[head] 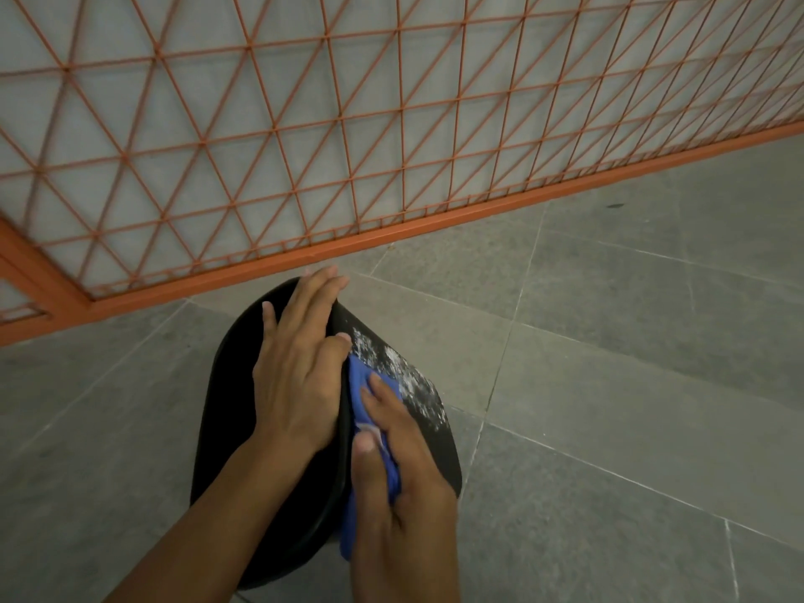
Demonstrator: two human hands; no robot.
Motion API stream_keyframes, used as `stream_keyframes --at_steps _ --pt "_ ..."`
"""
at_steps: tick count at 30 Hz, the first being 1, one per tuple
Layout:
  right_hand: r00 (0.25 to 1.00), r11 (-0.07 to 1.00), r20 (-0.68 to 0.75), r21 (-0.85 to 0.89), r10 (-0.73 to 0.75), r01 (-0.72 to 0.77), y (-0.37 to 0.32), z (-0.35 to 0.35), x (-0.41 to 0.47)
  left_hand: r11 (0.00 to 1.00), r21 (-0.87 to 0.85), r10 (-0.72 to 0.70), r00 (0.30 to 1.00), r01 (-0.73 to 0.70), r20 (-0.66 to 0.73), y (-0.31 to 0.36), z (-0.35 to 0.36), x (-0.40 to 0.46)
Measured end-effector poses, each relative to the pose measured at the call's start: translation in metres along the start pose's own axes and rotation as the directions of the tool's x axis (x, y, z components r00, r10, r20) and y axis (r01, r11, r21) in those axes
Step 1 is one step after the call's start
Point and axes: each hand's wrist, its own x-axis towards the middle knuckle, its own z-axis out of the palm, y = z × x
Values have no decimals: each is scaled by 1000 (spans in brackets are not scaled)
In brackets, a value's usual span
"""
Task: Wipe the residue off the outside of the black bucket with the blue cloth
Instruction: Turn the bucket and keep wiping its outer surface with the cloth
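The black bucket (230, 385) stands on the grey tiled floor at the bottom centre, seen from above. White speckled residue (400, 372) covers its right outer side. My left hand (300, 363) lies flat over the bucket's rim with the fingers pointing away from me, holding it steady. My right hand (400, 485) is closed on the bunched blue cloth (361, 385) and presses it against the bucket's right outer wall, just below the residue. Part of the cloth hangs down under my right wrist.
An orange metal lattice fence (391, 124) with a thick bottom rail (435, 224) runs across the view right behind the bucket. Grey floor tiles (631, 363) stretch to the right and left.
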Motion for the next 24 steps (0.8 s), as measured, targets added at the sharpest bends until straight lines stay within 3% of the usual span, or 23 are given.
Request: stream_keyframes --at_steps 5,10,14,17,20,24 --pt "996 998 64 -32 63 -61 6 -5 27 1000 16 -23 1000 23 1 -1 0 4" --pt "994 986 -2 -126 -108 107 11 4 -14 1000 -20 5 1000 -5 2 -2 0 1" --pt "998 998 49 -45 -46 48 19 -1 14 998 -55 -35 999 34 -16 -7 -3 0" --pt "997 996 63 -83 47 -41 28 -9 32 999 -47 -29 999 28 -21 -6 -3 3" --pt "1000 995 -25 -100 -18 15 32 -6 3 998 -59 -36 999 34 -32 -7 -2 2" --pt "999 999 38 -34 -38 40 30 -5 6 997 -68 -36 999 34 -31 -8 -4 0"
